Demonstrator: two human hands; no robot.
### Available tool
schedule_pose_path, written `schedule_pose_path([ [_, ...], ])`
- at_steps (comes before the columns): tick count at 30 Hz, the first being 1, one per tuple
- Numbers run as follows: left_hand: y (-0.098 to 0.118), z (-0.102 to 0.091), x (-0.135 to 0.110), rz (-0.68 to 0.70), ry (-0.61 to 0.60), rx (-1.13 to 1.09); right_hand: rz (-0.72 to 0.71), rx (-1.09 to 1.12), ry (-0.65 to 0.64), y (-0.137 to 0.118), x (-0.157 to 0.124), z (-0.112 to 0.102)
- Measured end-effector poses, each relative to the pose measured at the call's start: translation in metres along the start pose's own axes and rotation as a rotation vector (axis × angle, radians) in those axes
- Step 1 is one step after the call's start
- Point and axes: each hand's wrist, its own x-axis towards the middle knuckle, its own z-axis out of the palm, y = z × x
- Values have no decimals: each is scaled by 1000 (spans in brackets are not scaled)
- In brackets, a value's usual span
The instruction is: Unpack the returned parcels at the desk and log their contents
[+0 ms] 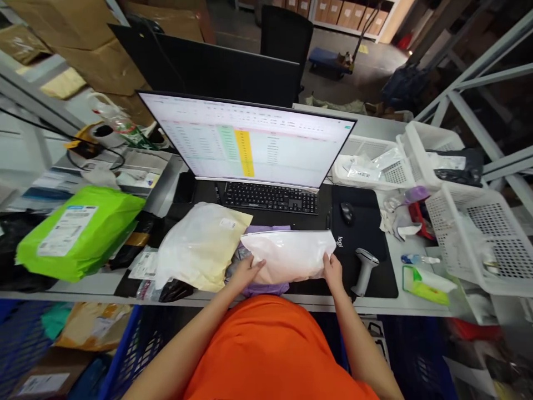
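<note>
Left hand [249, 270]: pinched flat white plastic pouch [289, 253], left end.
Right hand [332, 270]: pinched right end.
Grip: light, even tension likely suited.

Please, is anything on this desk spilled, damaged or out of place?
No spill is visible, and the held white mailer shows no clear damage. Slightly odd, perhaps: the barcode scanner rests on the mouse pad near the mouse, where it could limit the mouse's movement.
</note>
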Motion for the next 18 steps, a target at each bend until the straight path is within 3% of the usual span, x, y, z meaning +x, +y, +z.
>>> schedule_pose_path([
  [4,-1,1,4,-148,7,-143,-11,-96,58,-10,0,-5],
  [7,-8,-6,3,-208,80,-42,-37,-130,76,-17,5,-14],
  [10,-15,-13,-3,-170,192,126,-72,-132,92,-17,3,-33],
  [12,-15,-16,-10,-118,265,211,-96,-142,160,-11,-3,-52],
  [14,-11,-15,-17,-10,343,276,-96,-168,327,2,-11,-72],
  [16,-3,-12,-23,184,410,389,23,-138,494,18,-16,-90],
  [18,4,-5,-26,385,408,521,222,-51,512,35,-14,-102],
])
